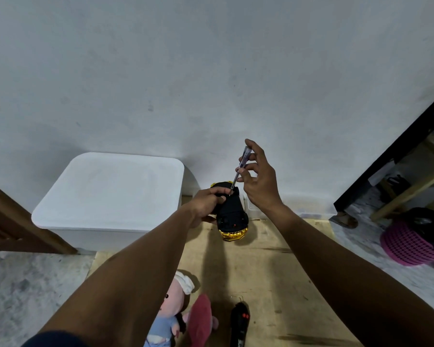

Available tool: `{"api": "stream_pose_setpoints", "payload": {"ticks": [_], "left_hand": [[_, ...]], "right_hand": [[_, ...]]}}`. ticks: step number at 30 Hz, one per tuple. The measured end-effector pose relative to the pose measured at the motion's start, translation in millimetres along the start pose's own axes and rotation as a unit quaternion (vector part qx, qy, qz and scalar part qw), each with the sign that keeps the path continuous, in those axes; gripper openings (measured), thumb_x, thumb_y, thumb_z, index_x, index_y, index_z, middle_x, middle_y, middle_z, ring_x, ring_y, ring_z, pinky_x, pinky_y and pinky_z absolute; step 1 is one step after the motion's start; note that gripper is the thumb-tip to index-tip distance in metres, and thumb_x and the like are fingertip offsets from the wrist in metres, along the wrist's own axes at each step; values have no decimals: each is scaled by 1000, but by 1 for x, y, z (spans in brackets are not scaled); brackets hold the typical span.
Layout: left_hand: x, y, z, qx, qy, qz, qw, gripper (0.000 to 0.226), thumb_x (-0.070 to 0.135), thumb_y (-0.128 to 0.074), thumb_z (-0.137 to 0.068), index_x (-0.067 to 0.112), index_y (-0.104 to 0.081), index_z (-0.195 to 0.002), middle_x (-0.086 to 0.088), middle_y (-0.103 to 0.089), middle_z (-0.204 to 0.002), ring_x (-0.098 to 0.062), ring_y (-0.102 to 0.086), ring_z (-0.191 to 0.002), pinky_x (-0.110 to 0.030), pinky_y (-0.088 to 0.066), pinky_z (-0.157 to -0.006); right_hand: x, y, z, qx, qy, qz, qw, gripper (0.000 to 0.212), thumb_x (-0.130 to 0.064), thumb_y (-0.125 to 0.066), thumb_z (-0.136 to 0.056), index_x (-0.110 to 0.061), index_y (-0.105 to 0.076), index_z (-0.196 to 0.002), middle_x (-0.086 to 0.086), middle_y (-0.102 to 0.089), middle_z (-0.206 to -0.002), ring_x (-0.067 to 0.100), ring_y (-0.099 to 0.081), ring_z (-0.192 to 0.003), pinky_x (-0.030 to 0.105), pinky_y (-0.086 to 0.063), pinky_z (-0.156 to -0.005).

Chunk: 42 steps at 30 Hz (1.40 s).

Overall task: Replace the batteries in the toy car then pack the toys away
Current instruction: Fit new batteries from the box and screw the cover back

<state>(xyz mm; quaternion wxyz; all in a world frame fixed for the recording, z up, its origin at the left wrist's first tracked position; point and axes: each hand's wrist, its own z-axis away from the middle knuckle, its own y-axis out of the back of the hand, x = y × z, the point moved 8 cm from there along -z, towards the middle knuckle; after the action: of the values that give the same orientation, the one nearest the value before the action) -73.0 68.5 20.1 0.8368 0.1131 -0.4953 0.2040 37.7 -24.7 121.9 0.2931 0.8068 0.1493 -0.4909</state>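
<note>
1. Currently the toy car [232,214] is belly-up over the far edge of the wooden board [273,259], close to the wall. Its black underside faces up and its gold body faces down. Whether it rests on the board or is held just clear of it, I cannot tell.
2. Left hand [206,200]: fingers curled round the car's side, gripping it. Judged purpose: to steady the chassis so it cannot twist under the tool.
3. Right hand [258,181]: fingertips pinch the clear handle of a screwdriver [243,161], with one finger raised by the top of the handle. The shaft slants down and its tip meets the underside near the car's far end, beside the left fingers.
4. Judgement: this is the battery-cover screw step. The screw itself is too small to make out, and no batteries are visible.
5. Surroundings: a white lidded box [110,191] stands just beyond the board's far left corner, lid on; probably the packing place.
6. Near edge of the board: a plush doll [172,304] beside a red plush toy [200,319], and a black remote control [239,321] just to their right. All are well apart from the car.
7. Off the right edge, on the floor: a pink basket [408,244] under a dark frame.
8. Obstructions: the left fingers crowd the tip, so a slip could nick them. The closed lid must come off before packing.
</note>
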Motion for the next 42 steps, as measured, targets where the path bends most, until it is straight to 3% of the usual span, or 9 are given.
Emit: {"api": "stream_pose_setpoints", "payload": {"ticks": [5,9,17,22,30,36,39,42], "left_hand": [[-1,-1,-1,0,-3,-3,1000,29,11,-49,-100,29,-69,-112,-1,-67,-105,-22,-64,-90,-32,-55,-65],[-1,-1,0,5,-9,-1,1000,29,12,-50,-100,31,-69,-112,0,-68,-105,-20,-64,-88,-30,-53,-62],[2,-4,0,2,-11,-8,1000,30,11,-49,-100,32,-69,-106,-1,-67,-105,-22,-62,-91,-32,-53,-66],[2,-5,-1,5,-12,-9,1000,31,10,-48,-100,33,-70,-104,-1,-67,-108,-21,-62,-93,-32,-54,-66],[1,-6,-6,16,-18,-5,1000,31,12,-49,-100,34,-70,-102,-3,-68,-107,-23,-63,-91,-43,-56,-80],[0,-6,-6,24,-24,-5,999,31,12,-49,-100,36,-70,-99,-8,-69,-116,-26,-65,-98,-42,-59,-77],[-2,-3,-6,33,-21,-4,999,31,12,-50,-100,35,-71,-100,-10,-68,-119,-27,-65,-99,-41,-60,-75],[-3,2,-5,36,-18,-6,999,31,11,-50,-100,35,-70,-102,-10,-67,-119,-29,-66,-103,-39,-59,-70]], "right_hand": [[-3,-4,1,-23,12,24,999,71,6,-56,-91,-36,-39,-146,-7,-61,-106,17,-63,-86,38,-62,-73],[-6,-5,1,-32,18,40,999,69,4,-54,-91,-37,-38,-142,-8,-61,-108,14,-65,-86,28,-53,-69],[-7,-4,0,-25,20,47,998,70,2,-52,-92,-42,-36,-143,-14,-57,-107,19,-64,-89,49,-60,-71],[-6,-2,1,-15,23,58,998,74,2,-54,-91,-46,-35,-144,-15,-57,-109,15,-63,-90,48,-61,-69],[-11,2,6,16,53,77,995,74,2,-51,-92,-46,-33,-144,-3,-57,-121,16,-61,-92,47,-60,-70],[-11,-1,7,9,54,87,995,73,2,-54,-90,-44,-35,-144,-6,-56,-121,12,-61,-91,46,-60,-73],[-10,0,6,4,42,71,997,72,2,-60,-88,-42,-38,-141,-14,-56,-110,11,-63,-89,41,-61,-70],[-9,1,4,-8,33,47,998,69,5,-62,-86,-38,-43,-136,-8,-60,-108,12,-66,-92,39,-61,-70]]}}
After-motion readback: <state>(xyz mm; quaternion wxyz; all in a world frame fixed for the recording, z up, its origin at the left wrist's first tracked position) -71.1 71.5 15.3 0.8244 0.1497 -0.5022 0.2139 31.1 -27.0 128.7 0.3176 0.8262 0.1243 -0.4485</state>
